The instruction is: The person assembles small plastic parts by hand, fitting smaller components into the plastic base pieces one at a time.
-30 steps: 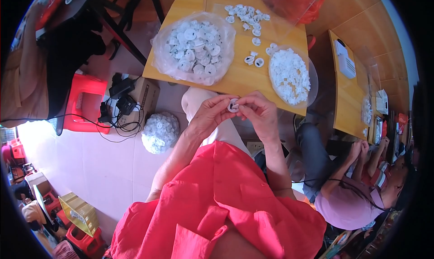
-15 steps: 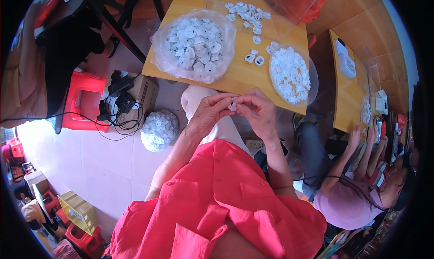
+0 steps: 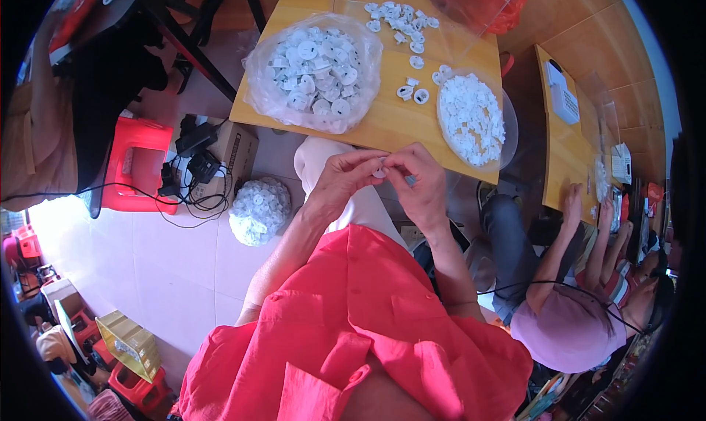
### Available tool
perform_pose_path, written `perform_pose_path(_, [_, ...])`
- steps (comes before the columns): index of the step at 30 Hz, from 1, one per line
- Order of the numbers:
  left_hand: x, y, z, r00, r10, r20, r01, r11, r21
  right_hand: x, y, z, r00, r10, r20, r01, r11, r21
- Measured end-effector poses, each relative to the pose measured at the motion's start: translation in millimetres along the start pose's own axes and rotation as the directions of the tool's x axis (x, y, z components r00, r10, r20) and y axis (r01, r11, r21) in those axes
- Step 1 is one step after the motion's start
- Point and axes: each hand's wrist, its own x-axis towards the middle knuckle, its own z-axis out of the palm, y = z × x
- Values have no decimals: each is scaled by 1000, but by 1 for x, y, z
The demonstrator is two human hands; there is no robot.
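Note:
Just off the table's front edge, my left hand (image 3: 344, 178) pinches a small white round plastic part (image 3: 379, 173) between thumb and fingers. My right hand (image 3: 421, 184) meets it from the other side, its thumb and forefinger closed at the same part. Fingertips cover most of the piece, so its details are hidden. Beyond my hands, a clear plastic bag (image 3: 256, 91) full of white round parts lies open on the wooden table (image 3: 393, 130). A shallow round tray of small white pieces (image 3: 472, 119) sits to the right. Several loose round parts (image 3: 421, 96) lie between them.
A bag of white parts (image 3: 259, 211) stands on the floor, near a cardboard box (image 3: 239, 152) topped with black adapters and cables. The red stool (image 3: 137, 163) is at left. A red plastic bag (image 3: 485, 5) lies at the table's back. People sit at a second table (image 3: 566, 156) on the right.
The white part has turned in my fingers and less of it shows. My right hand has shifted slightly; the person at right has moved their arm and head.

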Motion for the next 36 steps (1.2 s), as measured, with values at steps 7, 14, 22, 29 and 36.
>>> perform_pose_path(7, [-1,-3,-2,994,109,9,-110,987,117,-7,9,9,991,130,-41,-118,969,217])
perform_pose_path(14, [-4,3,9,972,226,-56,-202,938,283,-12,15,16,973,223,-51,-199,934,296])
perform_pose_path(22, [-1,-7,5,928,369,-48,-328,872,365,-11,16,26,986,109,-129,-104,994,44])
perform_pose_path(29, [0,-10,6,925,376,-52,-328,861,389,-10,18,22,993,78,-91,-77,997,20])
perform_pose_path(36, [0,-14,6,895,443,-52,-378,814,441,-11,19,30,989,-44,-140,31,995,-95])
